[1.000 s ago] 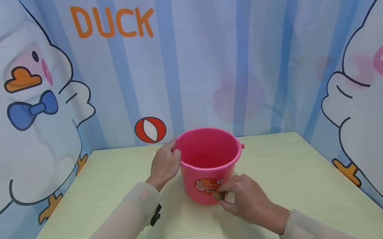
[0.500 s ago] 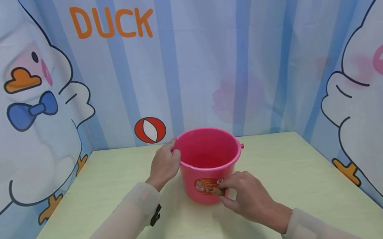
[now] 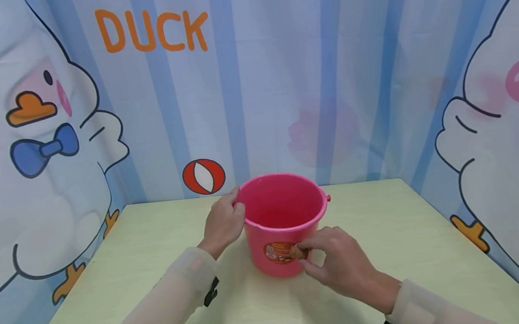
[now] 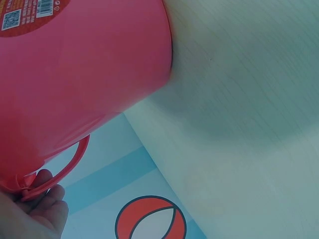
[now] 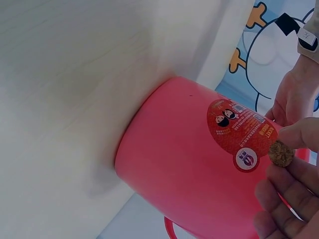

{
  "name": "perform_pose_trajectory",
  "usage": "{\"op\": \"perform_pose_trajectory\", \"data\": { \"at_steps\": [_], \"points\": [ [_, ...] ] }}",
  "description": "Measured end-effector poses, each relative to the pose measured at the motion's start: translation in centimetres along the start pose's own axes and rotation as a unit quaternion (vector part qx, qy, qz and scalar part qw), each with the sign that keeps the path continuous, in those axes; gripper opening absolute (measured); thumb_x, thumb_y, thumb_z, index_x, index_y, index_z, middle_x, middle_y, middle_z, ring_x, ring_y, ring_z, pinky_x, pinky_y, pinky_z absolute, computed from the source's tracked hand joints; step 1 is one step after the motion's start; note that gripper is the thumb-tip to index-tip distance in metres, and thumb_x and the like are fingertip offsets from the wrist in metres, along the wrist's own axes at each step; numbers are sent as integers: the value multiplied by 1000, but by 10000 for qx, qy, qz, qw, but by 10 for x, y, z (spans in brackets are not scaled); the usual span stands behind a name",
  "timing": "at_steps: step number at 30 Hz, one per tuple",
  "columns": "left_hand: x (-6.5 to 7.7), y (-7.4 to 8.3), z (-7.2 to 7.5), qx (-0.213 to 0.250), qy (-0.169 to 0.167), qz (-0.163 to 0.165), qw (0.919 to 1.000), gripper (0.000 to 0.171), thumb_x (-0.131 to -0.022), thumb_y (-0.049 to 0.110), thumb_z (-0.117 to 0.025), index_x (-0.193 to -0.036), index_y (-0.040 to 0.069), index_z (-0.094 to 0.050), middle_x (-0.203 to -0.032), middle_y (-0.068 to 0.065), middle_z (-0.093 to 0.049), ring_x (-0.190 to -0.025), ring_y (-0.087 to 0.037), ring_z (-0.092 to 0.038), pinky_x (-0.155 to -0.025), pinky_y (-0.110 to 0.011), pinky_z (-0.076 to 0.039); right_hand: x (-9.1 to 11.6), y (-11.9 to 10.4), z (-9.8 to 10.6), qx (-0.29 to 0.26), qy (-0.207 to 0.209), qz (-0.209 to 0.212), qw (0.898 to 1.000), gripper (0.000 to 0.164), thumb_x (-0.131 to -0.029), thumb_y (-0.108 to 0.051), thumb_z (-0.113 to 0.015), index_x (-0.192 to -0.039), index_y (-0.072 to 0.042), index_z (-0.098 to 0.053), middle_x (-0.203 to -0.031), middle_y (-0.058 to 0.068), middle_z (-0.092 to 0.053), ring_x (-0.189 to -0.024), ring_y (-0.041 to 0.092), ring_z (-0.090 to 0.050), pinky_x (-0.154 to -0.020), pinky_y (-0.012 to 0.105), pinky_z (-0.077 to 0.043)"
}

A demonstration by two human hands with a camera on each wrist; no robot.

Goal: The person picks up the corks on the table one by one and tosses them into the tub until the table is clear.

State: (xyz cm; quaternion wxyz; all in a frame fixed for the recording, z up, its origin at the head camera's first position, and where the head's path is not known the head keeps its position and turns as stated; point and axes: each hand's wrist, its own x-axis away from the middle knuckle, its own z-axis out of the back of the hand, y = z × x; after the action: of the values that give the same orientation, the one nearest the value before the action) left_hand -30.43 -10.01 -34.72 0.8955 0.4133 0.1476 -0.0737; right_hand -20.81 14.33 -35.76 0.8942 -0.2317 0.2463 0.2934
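Note:
A pink plastic bucket (image 3: 264, 234) stands upright on the table, an orange-red label (image 5: 241, 129) on its near side. My left hand (image 3: 223, 220) grips the bucket's left rim. In the left wrist view its fingers curl at the end of the pink bucket handle (image 4: 76, 162), which hangs down the far side. In front of the label, my right hand (image 3: 343, 264) pinches a small brown cork-like piece (image 3: 298, 252) between thumb and fingers. The right wrist view shows the round, rough end of that piece (image 5: 281, 153). The visible inside of the bucket is plain pink.
The pale yellow tabletop (image 3: 165, 239) reaches back to a blue-striped curtain (image 3: 263, 81) printed with ducks and a red ball. A black wrist strap (image 3: 211, 292) shows at the left sleeve.
My right hand has risen slightly and shifted a little right with the brown cork-like piece, whose tapered side shows more. The left hand and the bucket keep their place.

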Motion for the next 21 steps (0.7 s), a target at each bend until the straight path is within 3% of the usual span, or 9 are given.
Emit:
{"op": "perform_pose_trajectory", "data": {
  "at_steps": [21],
  "points": [
    [-1, 0, -1, -27, 34, -5, 10000, 58, -104, 25, -48, -159, 11, -38, -150, -7, -54, -123, -29, -58, -94, -43, -58, -7, -1, 13, -178, 524, 343, 9979, 28, -74, -18, -93, -98, -24, -80, -89, -21, -71, -87, 1, -61, -77, 33, -55]
  ]
}}
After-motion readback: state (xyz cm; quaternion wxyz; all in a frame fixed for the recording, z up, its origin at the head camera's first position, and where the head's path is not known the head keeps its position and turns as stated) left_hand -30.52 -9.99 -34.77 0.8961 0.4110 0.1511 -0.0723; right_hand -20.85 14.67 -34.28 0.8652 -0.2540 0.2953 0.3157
